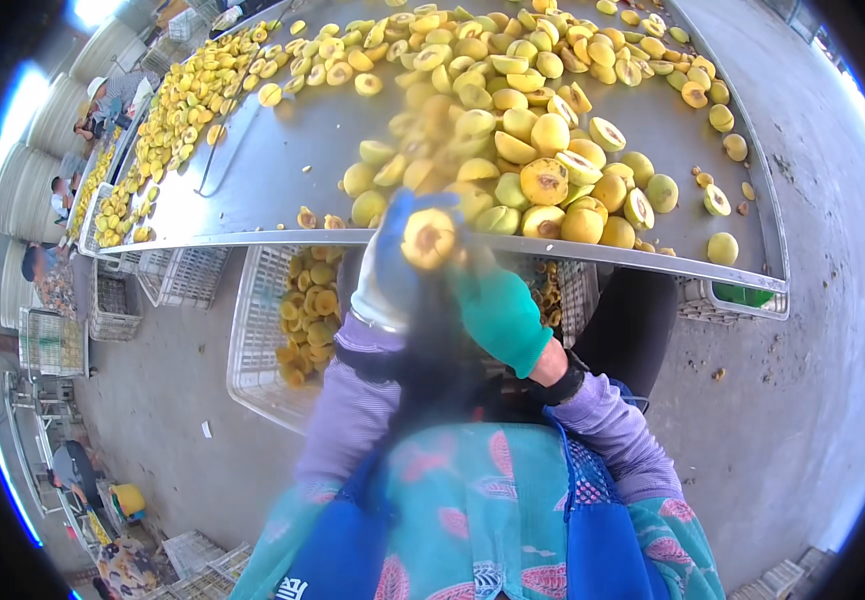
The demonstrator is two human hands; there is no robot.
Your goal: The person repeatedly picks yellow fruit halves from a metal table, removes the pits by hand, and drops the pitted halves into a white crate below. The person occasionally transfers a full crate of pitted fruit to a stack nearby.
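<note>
A halved yellow peach, its cut face with the brown pit hollow turned up, is held in my left hand, which wears a blue-and-white glove. Close against its right side is my right hand in a green glove. The fingers of that hand are blurred, so whether they hold a tool cannot be told. Both hands are at the near rim of a stainless-steel table. Just beyond them lies a heap of peach halves, some cut side up, others skin side up.
Below the table edge, a white plastic crate contains peach halves. Right of it, another crate contains dark scraps. A metal rod lies at the table's left. Several people work farther left, near stacked crates.
</note>
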